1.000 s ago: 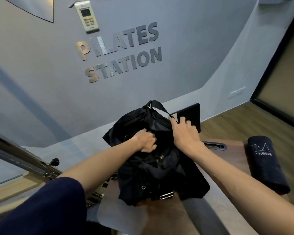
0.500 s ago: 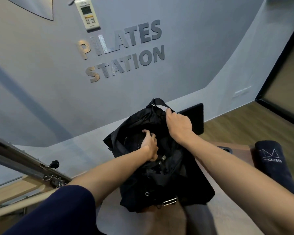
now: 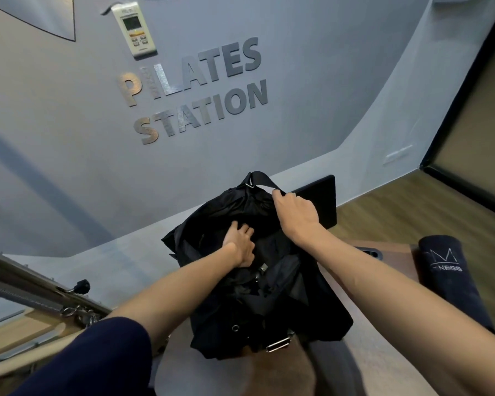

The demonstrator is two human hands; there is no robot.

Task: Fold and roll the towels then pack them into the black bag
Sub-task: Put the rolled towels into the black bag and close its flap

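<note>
Black bag [image 3: 257,295] upright on wooden surface [image 3: 383,355]. Left hand [image 3: 239,244] gripping bag fabric; right hand [image 3: 295,212] gripping strap [image 3: 259,180]. Rolled towel [image 3: 452,278] near right edge, apart from bag.

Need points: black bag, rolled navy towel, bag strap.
black bag [image 3: 283,307], head view, front fabric panel.
rolled navy towel [image 3: 452,284], head view, side below the logo.
bag strap [image 3: 259,180], head view, top loop.
</note>
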